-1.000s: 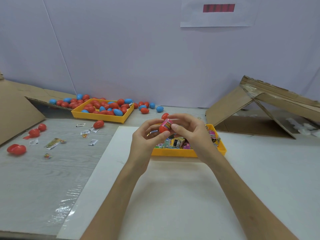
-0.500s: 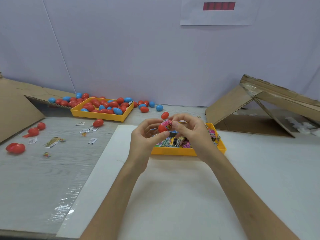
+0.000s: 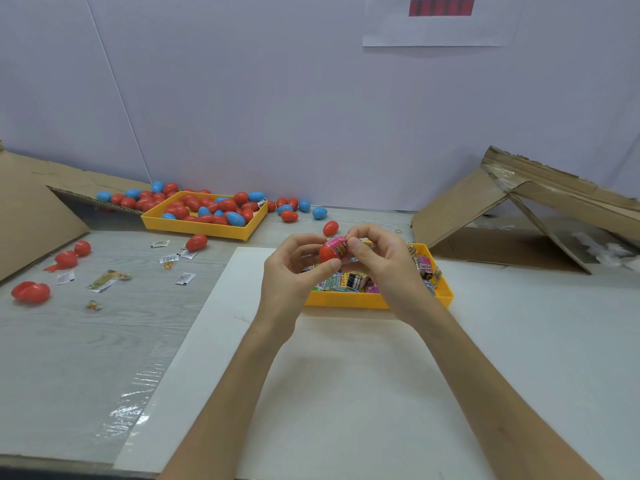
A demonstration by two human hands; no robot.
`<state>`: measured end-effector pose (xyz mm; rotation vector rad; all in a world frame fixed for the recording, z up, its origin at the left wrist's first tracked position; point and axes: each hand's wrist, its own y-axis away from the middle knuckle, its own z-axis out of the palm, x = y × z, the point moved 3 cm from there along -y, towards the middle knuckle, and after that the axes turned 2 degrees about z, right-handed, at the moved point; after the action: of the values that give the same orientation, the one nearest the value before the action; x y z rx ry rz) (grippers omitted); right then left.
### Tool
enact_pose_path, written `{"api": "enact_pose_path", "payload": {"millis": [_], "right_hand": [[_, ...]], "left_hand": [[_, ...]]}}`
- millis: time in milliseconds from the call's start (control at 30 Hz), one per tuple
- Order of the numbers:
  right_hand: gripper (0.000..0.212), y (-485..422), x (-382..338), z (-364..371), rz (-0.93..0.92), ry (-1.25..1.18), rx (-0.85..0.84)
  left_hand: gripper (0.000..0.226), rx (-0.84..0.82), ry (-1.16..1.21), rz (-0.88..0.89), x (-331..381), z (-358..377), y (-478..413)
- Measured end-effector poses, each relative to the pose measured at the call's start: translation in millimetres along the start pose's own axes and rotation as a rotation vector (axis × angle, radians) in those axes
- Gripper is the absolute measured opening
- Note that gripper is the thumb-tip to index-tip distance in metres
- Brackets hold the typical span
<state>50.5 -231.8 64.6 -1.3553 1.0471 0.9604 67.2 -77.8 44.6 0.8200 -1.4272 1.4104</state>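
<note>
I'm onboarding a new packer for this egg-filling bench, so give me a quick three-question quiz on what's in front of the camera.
1. True or false: the red egg shell lies on the table.
2. What fills the near yellow tray? A) coins B) printed packets C) cardboard scraps
3. Fill in: the eggs in the far yellow tray are red and ____.
Key: 1. False; the left hand holds it while the right hand pinches a pink packet at its opening. 2. B. 3. blue.
</note>
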Motion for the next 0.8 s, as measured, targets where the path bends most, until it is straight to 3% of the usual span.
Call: {"api": "enact_pose_path", "payload": {"millis": [600,800], "right_hand": [[0.015,1.4,-0.4,6.8,0.029,-0.098,0.103],[0.009,6.0,-0.6,12.1,-0.070,0.060,0.126]], "left_hand": [[0.032,0.067,-0.032,0.113,5.4,2.5,3.8],[0.031,0.063,0.039,0.063,2.9,-0.9,3.6]]}}
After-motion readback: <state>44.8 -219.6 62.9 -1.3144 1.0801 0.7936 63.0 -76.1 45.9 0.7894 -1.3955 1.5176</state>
